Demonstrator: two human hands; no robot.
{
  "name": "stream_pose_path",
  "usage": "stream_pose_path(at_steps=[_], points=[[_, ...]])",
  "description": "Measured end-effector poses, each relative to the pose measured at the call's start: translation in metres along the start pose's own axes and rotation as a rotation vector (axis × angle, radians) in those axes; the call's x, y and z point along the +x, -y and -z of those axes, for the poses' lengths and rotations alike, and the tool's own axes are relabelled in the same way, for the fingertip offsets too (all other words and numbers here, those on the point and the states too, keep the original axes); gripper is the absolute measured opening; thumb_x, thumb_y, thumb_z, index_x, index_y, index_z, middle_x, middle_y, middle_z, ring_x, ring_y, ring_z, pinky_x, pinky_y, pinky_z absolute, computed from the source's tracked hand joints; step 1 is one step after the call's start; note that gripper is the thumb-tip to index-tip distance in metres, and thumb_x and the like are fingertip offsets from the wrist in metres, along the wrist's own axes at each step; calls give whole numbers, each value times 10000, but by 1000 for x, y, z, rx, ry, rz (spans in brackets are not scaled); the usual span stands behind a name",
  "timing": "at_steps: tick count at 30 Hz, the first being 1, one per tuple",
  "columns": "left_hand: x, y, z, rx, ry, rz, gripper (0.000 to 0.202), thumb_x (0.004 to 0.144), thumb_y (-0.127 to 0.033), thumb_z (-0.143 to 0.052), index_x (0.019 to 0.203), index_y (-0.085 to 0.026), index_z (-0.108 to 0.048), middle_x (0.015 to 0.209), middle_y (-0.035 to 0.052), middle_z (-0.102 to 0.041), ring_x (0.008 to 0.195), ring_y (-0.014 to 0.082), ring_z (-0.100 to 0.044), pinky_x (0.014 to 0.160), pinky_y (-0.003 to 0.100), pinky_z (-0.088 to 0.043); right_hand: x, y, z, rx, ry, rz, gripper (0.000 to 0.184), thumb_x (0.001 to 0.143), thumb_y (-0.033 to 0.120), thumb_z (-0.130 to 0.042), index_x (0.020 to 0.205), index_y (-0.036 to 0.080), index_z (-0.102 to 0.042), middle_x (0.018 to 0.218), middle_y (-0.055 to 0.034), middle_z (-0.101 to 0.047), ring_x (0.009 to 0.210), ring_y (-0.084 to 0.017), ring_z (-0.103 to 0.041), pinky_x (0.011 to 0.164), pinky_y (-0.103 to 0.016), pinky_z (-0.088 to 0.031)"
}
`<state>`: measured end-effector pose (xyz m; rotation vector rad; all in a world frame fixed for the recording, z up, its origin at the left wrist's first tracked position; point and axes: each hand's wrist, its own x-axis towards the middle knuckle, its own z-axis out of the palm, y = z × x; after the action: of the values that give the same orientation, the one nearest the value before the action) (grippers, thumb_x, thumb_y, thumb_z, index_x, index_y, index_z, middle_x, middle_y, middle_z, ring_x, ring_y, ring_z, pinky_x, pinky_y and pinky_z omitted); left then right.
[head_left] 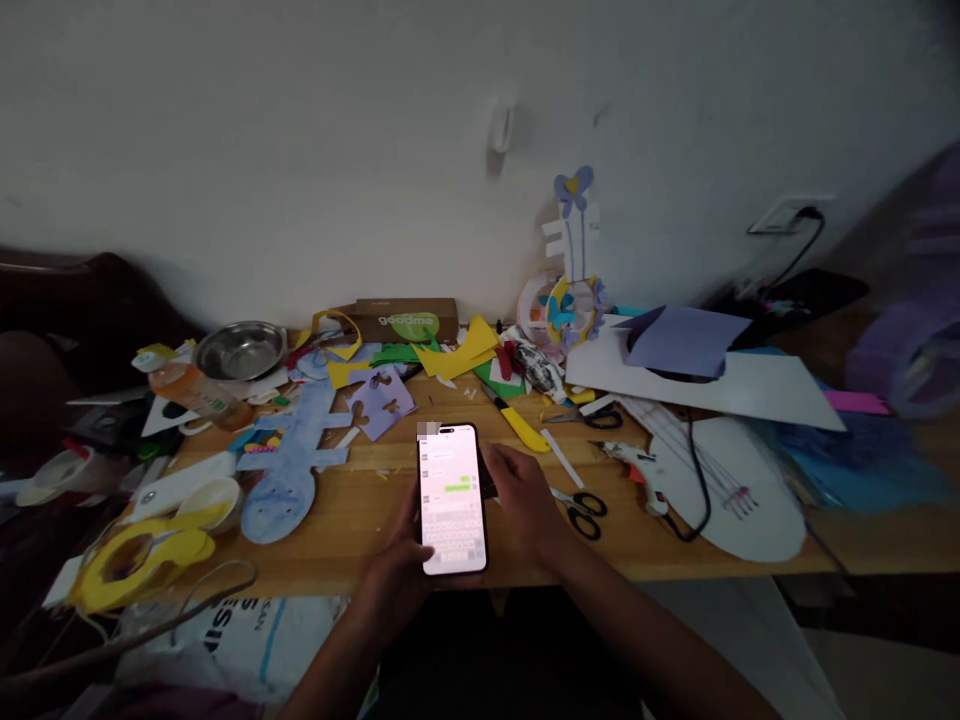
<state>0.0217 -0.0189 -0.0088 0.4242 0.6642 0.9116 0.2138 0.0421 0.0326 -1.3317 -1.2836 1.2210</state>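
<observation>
A lit smartphone (453, 500) stands tilted toward me near the table's front edge, with message bubbles and a keyboard on its screen. My left hand (394, 572) is closed round its lower left side, the thumb over the bottom corner of the screen. At the phone's right edge, my right hand (523, 497) has its fingers curled in against it; some fingertips are hidden. Black-handled scissors (585, 513) lie just right of that hand. Beyond it is a yellow utility knife (521, 428).
A glue gun (637, 470) with a black cable lies at right beside white boards (780, 385). Left are a blue paper cutout (281, 500), yellow tape (112, 565), a metal bowl (241, 350) and a bottle (191, 388). A cardboard box (367, 318) and paper-flower craft (574, 310) stand against the wall.
</observation>
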Motion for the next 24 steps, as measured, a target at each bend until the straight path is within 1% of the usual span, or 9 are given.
stream_pose_path(at_steps=[2, 5, 7, 11, 13, 15, 18, 21, 24], points=[[4, 6, 2, 26, 15, 18, 935, 720, -85, -602, 1541, -438, -329, 1566, 39, -447, 1317, 385, -521, 956, 543, -553, 8, 6, 4, -18, -43, 16, 427, 969, 557, -466, 796, 197, -619, 777, -24, -675, 729, -180, -620, 657, -294, -482], [9, 13, 0, 68, 23, 22, 909, 709, -88, -605, 1527, -418, -381, 1580, 26, -431, 1352, 389, -483, 986, 529, -540, 15, 14, 10, -89, -68, 10, 366, 916, 548, -573, 868, 194, -654, 858, -38, -699, 815, -203, -646, 748, -328, -495], [11, 15, -3, 70, 19, 30, 917, 703, -86, -599, 1527, -422, -380, 1574, 24, -439, 1350, 385, -486, 992, 529, -535, 14, 14, 13, -113, -47, -3, 332, 863, 493, -668, 1018, 200, -647, 1004, -58, -713, 912, -221, -668, 812, -354, -514], [13, 9, -11, 28, -16, 40, 919, 719, -83, -577, 1541, -420, -345, 1525, 41, -495, 1308, 358, -533, 967, 505, -551, -8, -2, 17, 96, 175, -87, 766, 780, 336, -774, 1419, 254, -360, 1331, -110, -622, 1131, -244, -655, 935, -421, -537], [13, 3, -16, 9, -52, 22, 935, 717, -81, -582, 1546, -426, -320, 1503, 41, -516, 1260, 339, -573, 915, 465, -578, -22, -14, 18, 231, 305, -166, 843, 776, 325, -784, 1460, 254, -295, 1372, -138, -600, 1174, -267, -647, 972, -474, -533], [12, -1, -22, 1, -87, 17, 974, 709, -81, -596, 1556, -434, -271, 1464, 46, -549, 1182, 324, -624, 828, 421, -606, -35, -24, 18, 301, 399, -178, 872, 754, 324, -814, 1466, 258, -315, 1432, -152, -559, 1265, -294, -597, 1041, -520, -492], [14, -5, -30, -12, -105, 12, 1004, 703, -87, -593, 1577, -400, -211, 1360, 70, -625, 1088, 316, -671, 724, 375, -614, -46, -30, 20, 354, 458, -147, 933, 742, 304, -831, 1503, 278, -291, 1523, -148, -478, 1391, -303, -489, 1128, -542, -415], [17, -5, -33, -41, -81, 32, 1009, 710, -75, -577, 1585, -385, -179, 1302, 72, -662, 1107, 309, -669, 767, 371, -605, -48, -32, 24, 362, 447, -159, 950, 761, 278, -809, 1528, 279, -249, 1532, -150, -470, 1391, -295, -495, 1132, -550, -412], [20, -3, -32, -52, -53, 51, 1010, 730, -72, -569, 1589, -390, -144, 1337, 75, -643, 1182, 324, -634, 867, 430, -588, -47, -32, 28, 345, 431, -163, 942, 752, 264, -810, 1523, 288, -270, 1532, -145, -476, 1372, -295, -517, 1120, -555, -427]])
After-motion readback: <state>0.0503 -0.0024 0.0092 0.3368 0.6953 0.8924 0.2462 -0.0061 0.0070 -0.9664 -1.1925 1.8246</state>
